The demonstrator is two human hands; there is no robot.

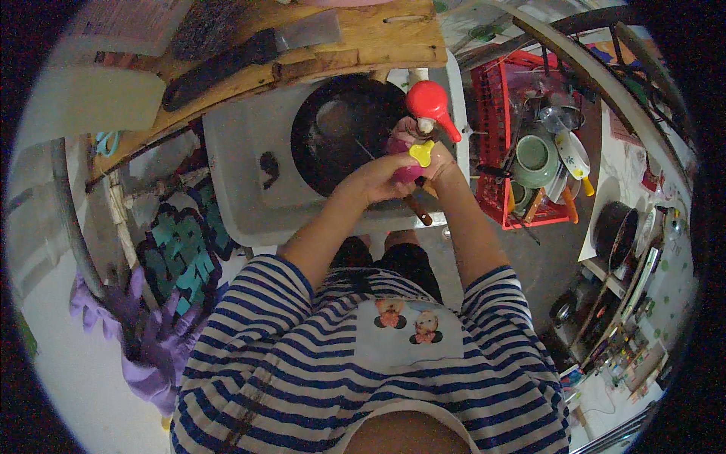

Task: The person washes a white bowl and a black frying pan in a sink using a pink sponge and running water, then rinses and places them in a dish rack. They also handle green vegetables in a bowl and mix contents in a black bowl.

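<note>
Both my hands meet over the right side of the sink, below a red tap handle (427, 101). My left hand (379, 179) closes around a pink object (407, 173), with its thumb on top. From the other side my right hand (435, 162) also wraps the pink object. A yellow three-lobed piece (421, 154) shows between the hands; what it belongs to is unclear. Below my hands a riveted brown wooden handle (418, 210) sticks out over the sink edge; its other end is partly hidden. A black wok (332, 136) sits in the sink behind them.
The pale sink (241, 196) has a dark drain opening. A cleaver (227, 68) lies on the wooden board (368, 57) at its far side. To the right stands a red plastic basket (492, 142) of bowls and utensils. Purple rubber gloves (153, 352) hang at the left.
</note>
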